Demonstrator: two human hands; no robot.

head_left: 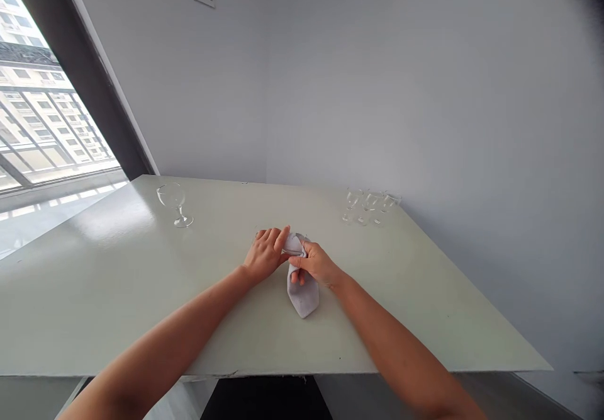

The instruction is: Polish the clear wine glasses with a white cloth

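Observation:
Over the middle of the table, my left hand (pixel 265 253) closes round a clear drinking glass (pixel 293 252), which lies tilted between my two hands. Most of the glass is hidden by fingers and cloth. My right hand (pixel 321 264) grips a pale grey-lilac cloth (pixel 303 297). Part of this cloth is pushed into or against the glass's mouth; the rest hangs down below my right fingers in a pointed fold.
One stemmed glass (pixel 172 203) stands upright at the table's left back. Several stemmed glasses (pixel 370 203) stand grouped at the right back, near the wall (pixel 425 92). The pale table (pixel 141 294) has its front edge close to me. A window is at left.

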